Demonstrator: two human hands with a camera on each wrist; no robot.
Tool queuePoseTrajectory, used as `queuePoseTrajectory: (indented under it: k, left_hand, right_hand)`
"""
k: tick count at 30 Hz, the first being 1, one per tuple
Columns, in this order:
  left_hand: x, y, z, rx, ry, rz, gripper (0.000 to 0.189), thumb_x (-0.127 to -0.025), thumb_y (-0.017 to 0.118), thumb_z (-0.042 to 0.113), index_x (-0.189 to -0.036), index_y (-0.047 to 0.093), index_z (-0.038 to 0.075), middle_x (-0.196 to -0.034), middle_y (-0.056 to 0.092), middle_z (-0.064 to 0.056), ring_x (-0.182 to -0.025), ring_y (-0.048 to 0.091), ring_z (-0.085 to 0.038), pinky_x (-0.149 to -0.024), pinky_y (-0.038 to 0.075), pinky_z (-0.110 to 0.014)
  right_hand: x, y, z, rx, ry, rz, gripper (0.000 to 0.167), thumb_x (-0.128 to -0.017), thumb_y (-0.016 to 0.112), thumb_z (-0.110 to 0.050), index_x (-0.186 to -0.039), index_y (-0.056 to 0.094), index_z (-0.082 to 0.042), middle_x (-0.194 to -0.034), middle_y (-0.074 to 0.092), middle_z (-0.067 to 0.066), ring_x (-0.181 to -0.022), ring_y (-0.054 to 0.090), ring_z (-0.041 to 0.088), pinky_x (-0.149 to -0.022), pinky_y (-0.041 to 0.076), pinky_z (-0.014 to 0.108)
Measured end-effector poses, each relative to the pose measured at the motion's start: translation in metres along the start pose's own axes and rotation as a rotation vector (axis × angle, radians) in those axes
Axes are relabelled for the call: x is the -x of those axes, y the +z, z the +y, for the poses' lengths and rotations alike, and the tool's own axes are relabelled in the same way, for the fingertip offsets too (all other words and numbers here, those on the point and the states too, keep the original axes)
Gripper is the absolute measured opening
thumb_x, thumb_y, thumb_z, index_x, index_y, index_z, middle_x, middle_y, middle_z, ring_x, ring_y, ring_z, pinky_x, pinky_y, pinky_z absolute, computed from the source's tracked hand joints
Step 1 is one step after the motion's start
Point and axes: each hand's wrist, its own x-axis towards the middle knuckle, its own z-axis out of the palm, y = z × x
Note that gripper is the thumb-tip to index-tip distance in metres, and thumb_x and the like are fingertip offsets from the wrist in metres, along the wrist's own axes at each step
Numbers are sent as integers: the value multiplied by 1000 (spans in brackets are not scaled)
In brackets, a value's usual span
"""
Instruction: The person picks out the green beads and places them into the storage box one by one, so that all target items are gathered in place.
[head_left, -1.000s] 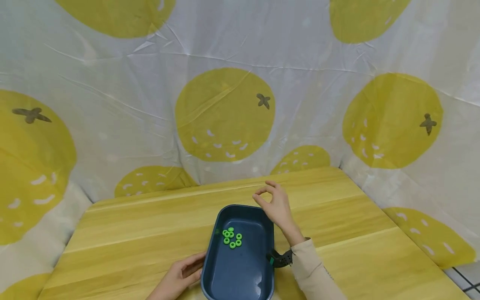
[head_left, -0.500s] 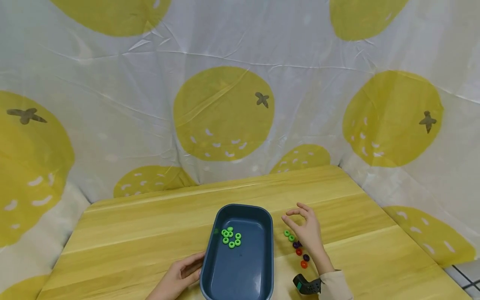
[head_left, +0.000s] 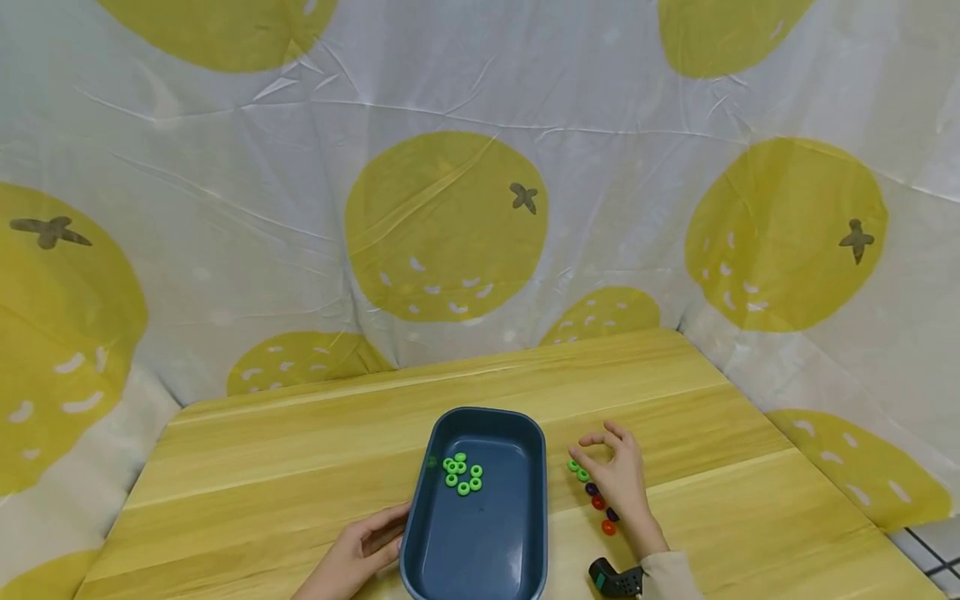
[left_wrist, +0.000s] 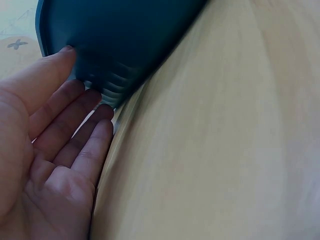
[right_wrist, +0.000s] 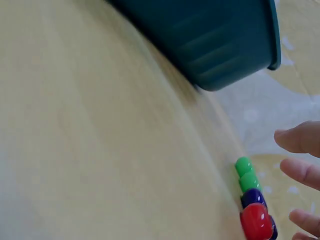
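My left hand rests its fingertips against the left side of a dark blue rectangular tray; the left wrist view has its thumb and fingers on the ribbed wall. Several small green rings lie on the tray's floor, toward its far left. To the right of the tray, a line of rings is on the table: green rings, dark purple rings and red rings. Above this line hovers my right hand, thumb and fingertips apart near the green end. Nothing shows between them in the right wrist view.
The wooden table extends around the tray. A cloth with yellow fruit prints hangs behind it and at both sides. A black band is at my right wrist.
My right hand has moved right from above the tray's right rim, then lowered slightly over the line of rings, which its arm hid before. My left hand stays at the tray.
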Motion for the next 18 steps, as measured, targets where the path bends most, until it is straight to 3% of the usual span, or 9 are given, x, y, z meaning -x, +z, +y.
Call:
queuePoseTrajectory:
  k: [18]
  left_hand:
    - [0, 1, 3, -5, -12, 6, 56, -104, 51, 13, -147, 29, -18, -147, 27, -45, -120, 51, 11, -98, 45, -12]
  right_hand:
    - [1, 4, 16, 69, -23, -44, 24, -78, 83, -16, -95, 72, -3, -144, 40, 31, -136, 25, 53, -108, 26, 69]
